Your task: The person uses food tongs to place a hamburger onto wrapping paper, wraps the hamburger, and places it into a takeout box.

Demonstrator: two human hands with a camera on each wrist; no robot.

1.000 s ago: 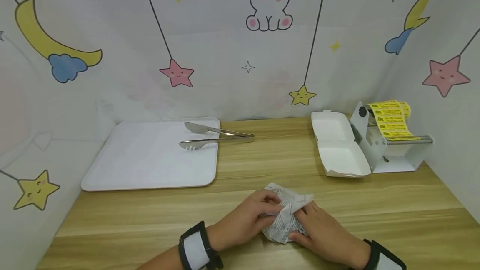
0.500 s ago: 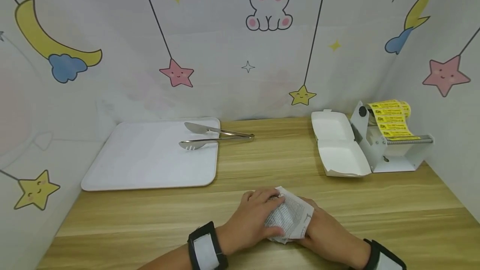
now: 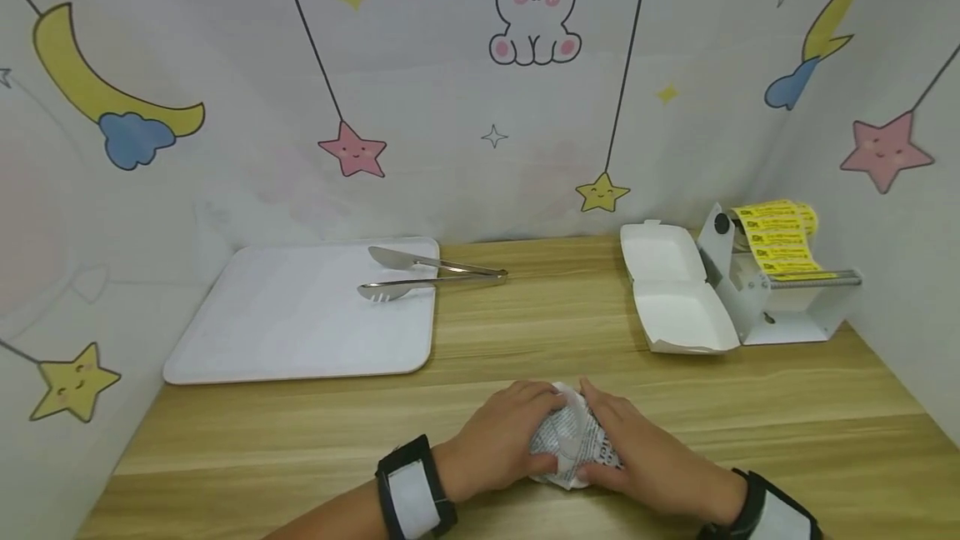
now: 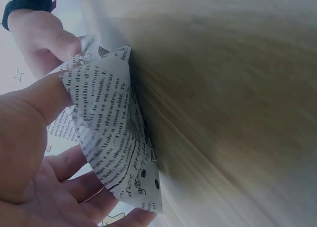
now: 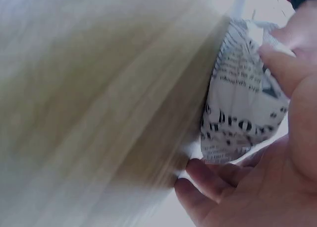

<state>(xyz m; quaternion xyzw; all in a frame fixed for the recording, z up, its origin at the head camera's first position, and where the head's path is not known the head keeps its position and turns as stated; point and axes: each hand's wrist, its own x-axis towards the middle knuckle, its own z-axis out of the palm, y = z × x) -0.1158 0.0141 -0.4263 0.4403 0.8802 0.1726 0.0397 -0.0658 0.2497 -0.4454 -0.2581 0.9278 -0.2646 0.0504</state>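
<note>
Low in the head view, both hands cup a rounded bundle (image 3: 567, 442) wrapped in white paper with newspaper-style print. My left hand (image 3: 501, 438) grips it from the left, thumb at the near side and fingers over the far side. From the right, my right hand (image 3: 651, 458) holds it the same way, thumb near and fingers beyond. A pointed paper fold (image 4: 109, 123) shows beneath the thumb in the left wrist view. In the right wrist view the printed wrapping (image 5: 237, 98) sits close to the tabletop. What the paper encloses is hidden.
A white tray (image 3: 300, 315) lies at the back left, with metal tongs (image 3: 450, 269) resting across its right edge. An opened white clamshell box (image 3: 682, 315) stands at the back right, beside a label dispenser (image 3: 795, 307) with a yellow label roll (image 3: 783, 244). A printed curtain (image 3: 420, 65) backs the table.
The loose paper flap, raised and then lying over the right hand's fingers, is folded down against the bundle. The right hand has come out from under it onto the bundle's right side.
</note>
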